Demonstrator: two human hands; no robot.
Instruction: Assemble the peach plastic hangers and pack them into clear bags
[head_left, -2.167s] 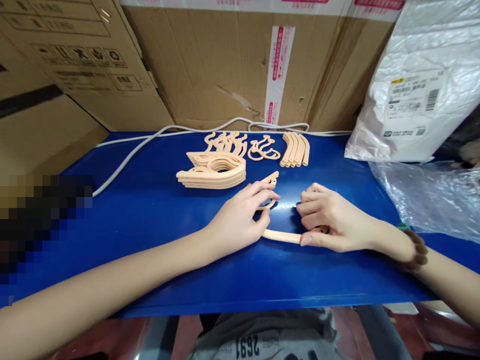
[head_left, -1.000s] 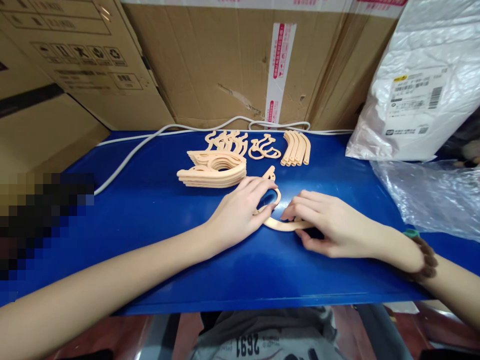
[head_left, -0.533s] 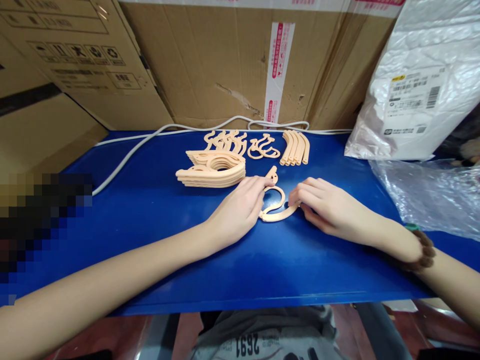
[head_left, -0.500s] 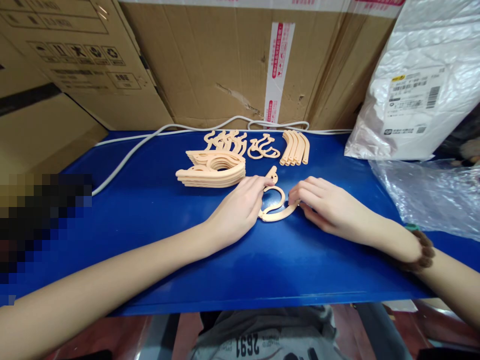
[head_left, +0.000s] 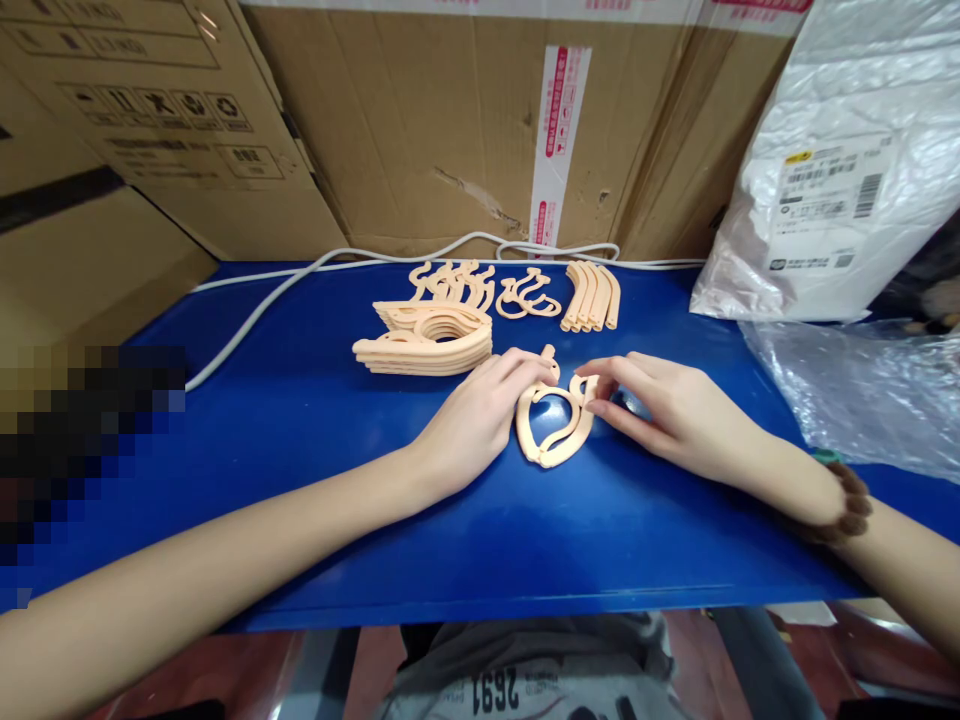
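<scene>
Pinching hanger [head_left: 551, 459] narrowly with right hand [head_left: 660, 400]; covering part with left hand [head_left: 487, 412], unclear how closed. Lies well inside front edge [head_left: 525, 609] of table [head_left: 525, 550].

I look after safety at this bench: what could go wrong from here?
Skin might get pinched, since the right hand grips the curved cream piece at one end while the left hand covers another part. The stack of cream pieces, close beside the left hand, could be nudged askew.

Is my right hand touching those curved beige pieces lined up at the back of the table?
Apart. The head view shows blue tabletop between your right hand and the curved beige pieces.
</scene>
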